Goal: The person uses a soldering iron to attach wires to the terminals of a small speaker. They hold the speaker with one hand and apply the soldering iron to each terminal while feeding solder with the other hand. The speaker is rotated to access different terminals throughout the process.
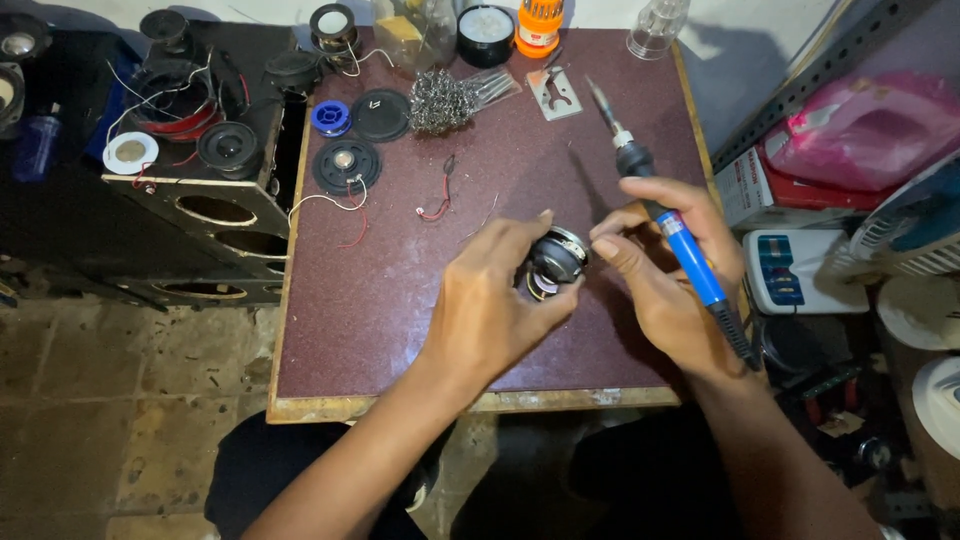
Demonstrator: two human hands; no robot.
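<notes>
Clamped in my left hand (495, 305) is a small round speaker driver (556, 258), thumb and fingers curled around its rim so it sits above the middle of the maroon table (400, 300), magnet side turned toward me. My right hand (670, 270) is closed around a blue-handled soldering iron (668, 222), while its thumb and forefinger reach in to touch the driver's right edge. The iron's long axis runs diagonally, tip up and away at the far side, cable end down toward my right wrist, so the tip points away from the driver, which lies just left of the handle. Both hands meet at the driver. Farther out on the table lie a short red wire (438, 205), a larger black speaker (346, 165), a blue solder spool (331, 117) and a ball of metal wool (440, 103).
</notes>
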